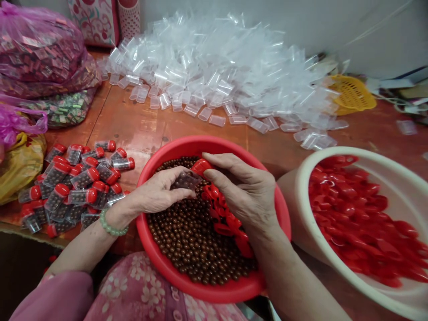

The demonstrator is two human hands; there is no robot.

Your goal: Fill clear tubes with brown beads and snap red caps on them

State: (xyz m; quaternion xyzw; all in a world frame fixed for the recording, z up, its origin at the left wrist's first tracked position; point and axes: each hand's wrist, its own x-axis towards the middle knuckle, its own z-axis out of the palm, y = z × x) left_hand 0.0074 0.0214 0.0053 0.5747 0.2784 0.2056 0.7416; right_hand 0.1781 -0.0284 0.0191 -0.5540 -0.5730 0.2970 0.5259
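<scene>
Over a red basin (pixel 160 154) of small brown balls (pixel 190 236), my left hand (pixel 160 189) is closed around a clear plastic container (pixel 186 180) with brown balls inside. My right hand (pixel 239 185) pinches a red cap (pixel 201 166) between thumb and fingertips, right at the container's mouth. Whether the cap is pressed on or only touching, I cannot tell. Beneath my right hand, several more red caps (pixel 222 214) lie on the balls inside the basin, partly hidden by the hand.
Filled containers with red caps (pixel 82 178) are heaped at the left. A large pile of clear containers (pixel 207 76) spreads along the back. To the right stands a white tub (pixel 302 209) of red caps, with a yellow basket (pixel 354 94) behind it. Purple bags (pixel 40 49) sit at far left.
</scene>
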